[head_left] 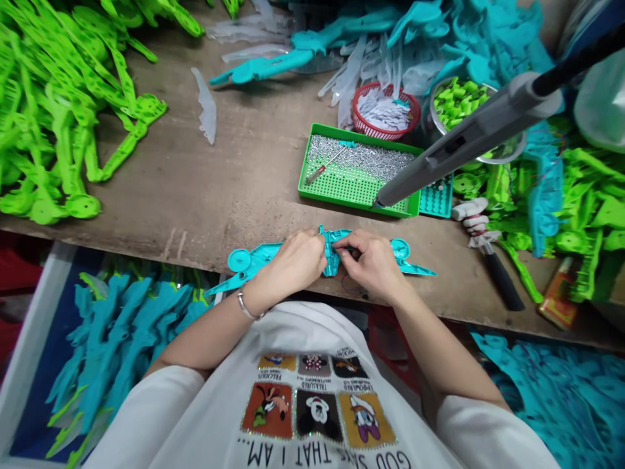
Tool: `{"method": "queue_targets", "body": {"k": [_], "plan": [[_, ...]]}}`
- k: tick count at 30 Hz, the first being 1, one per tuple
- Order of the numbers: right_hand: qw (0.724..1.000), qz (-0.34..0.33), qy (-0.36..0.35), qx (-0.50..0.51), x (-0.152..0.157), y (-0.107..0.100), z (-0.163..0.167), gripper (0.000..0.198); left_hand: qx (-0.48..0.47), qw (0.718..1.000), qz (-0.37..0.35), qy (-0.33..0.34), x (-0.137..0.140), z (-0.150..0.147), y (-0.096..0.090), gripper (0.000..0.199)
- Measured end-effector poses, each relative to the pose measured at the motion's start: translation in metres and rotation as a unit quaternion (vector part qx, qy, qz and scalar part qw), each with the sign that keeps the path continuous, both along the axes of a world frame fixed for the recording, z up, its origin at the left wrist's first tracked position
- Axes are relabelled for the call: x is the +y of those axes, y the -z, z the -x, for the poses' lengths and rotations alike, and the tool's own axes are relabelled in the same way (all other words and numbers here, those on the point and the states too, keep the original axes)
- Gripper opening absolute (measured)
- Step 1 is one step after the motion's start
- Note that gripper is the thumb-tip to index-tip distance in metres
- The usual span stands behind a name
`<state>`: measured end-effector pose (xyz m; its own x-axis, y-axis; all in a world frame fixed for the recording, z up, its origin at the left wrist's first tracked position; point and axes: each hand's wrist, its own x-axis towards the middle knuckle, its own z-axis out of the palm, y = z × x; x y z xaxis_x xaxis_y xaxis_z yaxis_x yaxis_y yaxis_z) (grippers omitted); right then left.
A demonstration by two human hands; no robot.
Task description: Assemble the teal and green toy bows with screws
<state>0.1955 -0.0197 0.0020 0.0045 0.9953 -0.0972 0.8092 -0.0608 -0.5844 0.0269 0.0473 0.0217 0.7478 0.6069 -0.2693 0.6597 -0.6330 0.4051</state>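
A long turquoise plastic toy shell [331,255] lies across the table's front edge, its ribbed inner side facing up. Round discs and pointed tips stick out on both sides of my hands. Curled over the shell just left of its middle, my left hand [301,259] grips it. My right hand [368,260] is closed in a pinch over the right half, thumb and forefinger close together at the middle. Whatever sits between those fingertips is too small to make out. A thin dark wire [352,286] shows below my right hand.
A green tray [305,185] of screws holds a screwdriver [322,170]. A grey hanging power screwdriver [469,140] slants down over it. Green parts [63,124] pile up at left; a black-handled hammer [502,280] lies right. A red basket [385,133] stands behind the tray.
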Motion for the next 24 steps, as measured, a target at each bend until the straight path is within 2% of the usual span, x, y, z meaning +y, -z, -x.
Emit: {"method": "queue_targets", "body": {"k": [4, 10, 13, 19, 24], "plan": [[1.000, -0.013, 0.003, -0.008, -0.002, 0.003, 0.001, 0.021, -0.033, 0.999, 0.002, 0.016, 0.003, 0.007, -0.002, 0.020], [0.999, -0.036, -0.007, 0.038, -0.004, 0.006, -0.001, 0.020, 0.018, 0.998, -0.061, 0.014, -0.006, 0.003, -0.007, 0.022], [0.998, -0.041, -0.008, 0.050, -0.004, 0.006, -0.002, 0.020, 0.042, 0.997, -0.069, 0.013, -0.007, -0.001, -0.006, 0.020], [0.999, -0.029, -0.001, 0.043, -0.004, 0.004, -0.002, 0.021, 0.058, 0.996, -0.073, 0.003, -0.007, -0.004, 0.000, 0.023], [1.000, -0.006, 0.014, 0.014, -0.002, 0.002, -0.001, 0.023, 0.047, 0.996, -0.073, 0.002, -0.007, -0.005, -0.005, 0.020]]}}
